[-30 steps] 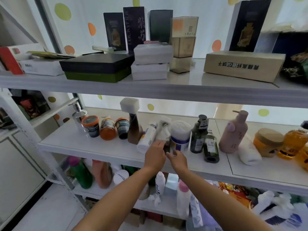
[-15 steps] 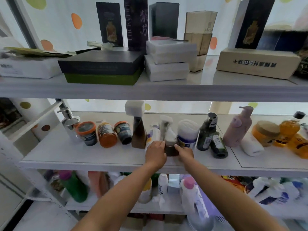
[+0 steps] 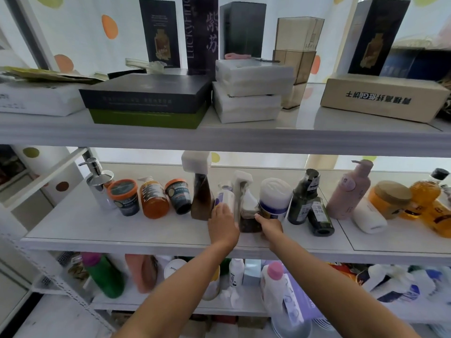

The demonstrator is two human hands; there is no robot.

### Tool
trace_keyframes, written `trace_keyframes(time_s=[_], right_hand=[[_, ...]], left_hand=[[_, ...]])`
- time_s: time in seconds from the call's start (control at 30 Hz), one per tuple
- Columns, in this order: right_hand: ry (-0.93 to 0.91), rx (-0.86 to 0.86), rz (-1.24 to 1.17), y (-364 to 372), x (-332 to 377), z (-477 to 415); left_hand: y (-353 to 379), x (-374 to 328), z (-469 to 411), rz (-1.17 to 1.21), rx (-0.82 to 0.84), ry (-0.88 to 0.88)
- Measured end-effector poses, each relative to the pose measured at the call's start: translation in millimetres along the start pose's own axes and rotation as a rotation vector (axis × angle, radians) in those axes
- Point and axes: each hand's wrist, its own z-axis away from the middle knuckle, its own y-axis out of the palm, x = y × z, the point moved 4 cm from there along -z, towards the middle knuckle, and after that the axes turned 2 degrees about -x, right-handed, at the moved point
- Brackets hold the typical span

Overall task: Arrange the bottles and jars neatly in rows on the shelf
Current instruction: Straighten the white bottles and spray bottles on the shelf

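White btl (image 3: 225, 200), tilted 1 s ago, now upright in row; L hand (image 3: 223, 224) fingers grip it. R hand (image 3: 270, 226) fingers hold sprayer (image 3: 247, 215) base. This spot looks nearly sorted.

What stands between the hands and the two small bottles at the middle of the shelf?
Nothing visible. The left hand holds the white bottle, and the right hand touches the brown spray bottle beside it.
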Motion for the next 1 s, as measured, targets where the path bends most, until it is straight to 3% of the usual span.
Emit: trace_keyframes(time_s=[0.1,0.23,0.3,0.57,0.8,1.0], right_hand=[[0.012,0.012,-0.01,-1,-2,-2],[0.03,0.032,-0.021,-2,-3,-5],[0.039,0.042,-0.031,-3,-3,-6],[0.043,0.119,-0.12,-5,3,-3],[0.053,0.165,-0.13,-9,5,1],[0.068,0.193,-0.146,-10,2,1]], left_hand=[[-4,1,3,0.153,-0.063,-0.277],[-3,7,4,0.334,0.032,-0.664],[2,9,1,0.42,0.069,-0.756],[16,15,-5,0.738,0.104,-0.833],[23,24,-11,0.832,0.184,-0.858],[22,28,-12,0.897,0.16,-0.867]])
